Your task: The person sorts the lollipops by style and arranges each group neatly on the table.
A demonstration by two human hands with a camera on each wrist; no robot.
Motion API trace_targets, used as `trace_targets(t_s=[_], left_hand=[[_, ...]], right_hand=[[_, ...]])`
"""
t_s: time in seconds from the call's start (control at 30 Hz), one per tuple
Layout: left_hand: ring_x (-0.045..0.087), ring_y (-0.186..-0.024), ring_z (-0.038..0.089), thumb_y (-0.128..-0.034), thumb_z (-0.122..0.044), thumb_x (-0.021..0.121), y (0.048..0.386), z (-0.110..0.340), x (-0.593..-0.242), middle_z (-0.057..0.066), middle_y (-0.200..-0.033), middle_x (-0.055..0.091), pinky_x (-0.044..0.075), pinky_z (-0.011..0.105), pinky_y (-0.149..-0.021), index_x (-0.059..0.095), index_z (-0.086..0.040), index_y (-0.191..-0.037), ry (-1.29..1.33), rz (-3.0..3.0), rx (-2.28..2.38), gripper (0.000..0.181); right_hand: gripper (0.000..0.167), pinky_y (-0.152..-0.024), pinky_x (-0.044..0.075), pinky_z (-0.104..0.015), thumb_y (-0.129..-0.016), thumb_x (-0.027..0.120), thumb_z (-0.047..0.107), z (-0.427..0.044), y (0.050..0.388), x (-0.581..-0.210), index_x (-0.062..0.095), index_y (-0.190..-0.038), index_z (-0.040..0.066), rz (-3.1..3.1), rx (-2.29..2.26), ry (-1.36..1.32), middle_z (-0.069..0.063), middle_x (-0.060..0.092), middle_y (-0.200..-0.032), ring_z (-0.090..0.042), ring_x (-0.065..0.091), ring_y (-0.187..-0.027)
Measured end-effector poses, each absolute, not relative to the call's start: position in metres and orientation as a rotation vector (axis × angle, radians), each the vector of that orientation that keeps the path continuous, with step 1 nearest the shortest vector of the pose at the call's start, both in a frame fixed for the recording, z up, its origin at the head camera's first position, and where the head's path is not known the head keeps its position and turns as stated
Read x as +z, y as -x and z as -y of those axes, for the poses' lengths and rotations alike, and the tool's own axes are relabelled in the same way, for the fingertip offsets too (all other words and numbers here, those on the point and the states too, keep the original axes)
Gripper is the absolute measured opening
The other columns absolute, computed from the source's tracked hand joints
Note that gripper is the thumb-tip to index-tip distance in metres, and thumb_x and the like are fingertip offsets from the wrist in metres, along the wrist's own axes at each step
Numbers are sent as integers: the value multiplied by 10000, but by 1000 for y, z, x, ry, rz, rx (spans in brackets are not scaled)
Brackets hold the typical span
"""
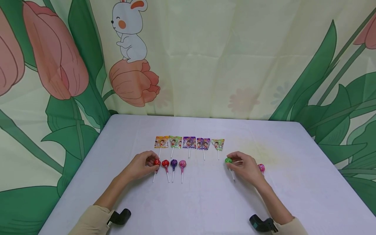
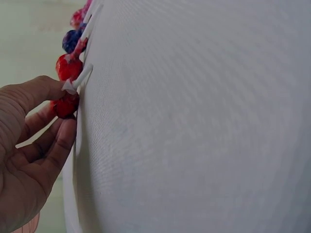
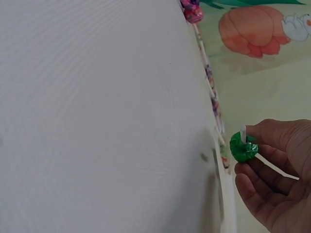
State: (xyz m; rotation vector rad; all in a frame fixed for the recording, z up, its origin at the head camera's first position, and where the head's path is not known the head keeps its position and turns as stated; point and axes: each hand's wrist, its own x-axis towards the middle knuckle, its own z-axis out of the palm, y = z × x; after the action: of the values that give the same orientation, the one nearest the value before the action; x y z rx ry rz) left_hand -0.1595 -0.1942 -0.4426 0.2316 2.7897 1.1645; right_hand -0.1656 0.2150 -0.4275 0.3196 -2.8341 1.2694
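Note:
My left hand (image 1: 144,165) pinches a red lollipop (image 2: 65,105) by its round head, at the left end of a row of lollipops. Beside it in that row lie another red lollipop (image 1: 165,163), a dark purple one (image 1: 174,163) and a pink one (image 1: 182,164), sticks toward me. Over to the right, my right hand (image 1: 244,165) holds a green lollipop (image 3: 244,147) between thumb and fingers, its stick slanting down. In the right wrist view the green head appears raised off the cloth. A pink lollipop (image 1: 261,168) lies just right of that hand, partly hidden by it.
Behind the hands runs a row of flat-wrapped lollipops, among them an orange one (image 1: 161,142), a purple one (image 1: 189,142) and a green one at the right end (image 1: 218,144). A white cloth covers the table (image 1: 202,209). A printed curtain (image 1: 199,65) hangs behind it.

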Motion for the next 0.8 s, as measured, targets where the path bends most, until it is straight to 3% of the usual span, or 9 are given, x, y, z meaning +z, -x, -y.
trace_targets(t_s=[0.3, 0.53, 0.8], left_hand=[[593, -850, 147, -875, -87, 804, 160, 194, -442, 22, -947, 631, 557, 277, -784, 669, -52, -1087, -227, -2785, 1163, 254], [593, -852, 146, -874, -98, 809, 159, 194, -442, 22, -952, 632, 559, 269, -780, 670, -58, -1093, -213, -2782, 1161, 262], [596, -859, 143, -875, -104, 808, 160, 194, -442, 16, -961, 635, 558, 258, -779, 669, -57, -1099, -222, -2779, 1165, 267]], right_hand=[[279, -884, 585, -348, -921, 753, 85, -204, 168, -426, 687, -1181, 10, 2844, 1303, -346, -113, 712, -1100, -247, 677, -990], [275, -867, 586, -298, -912, 763, 73, -195, 169, -426, 694, -1169, 4, 2807, 1352, -397, -120, 716, -1094, -242, 686, -980], [267, -882, 588, -369, -912, 767, 87, -183, 170, -425, 697, -1157, 6, 2806, 1385, -398, -116, 719, -1095, -243, 686, -986]])
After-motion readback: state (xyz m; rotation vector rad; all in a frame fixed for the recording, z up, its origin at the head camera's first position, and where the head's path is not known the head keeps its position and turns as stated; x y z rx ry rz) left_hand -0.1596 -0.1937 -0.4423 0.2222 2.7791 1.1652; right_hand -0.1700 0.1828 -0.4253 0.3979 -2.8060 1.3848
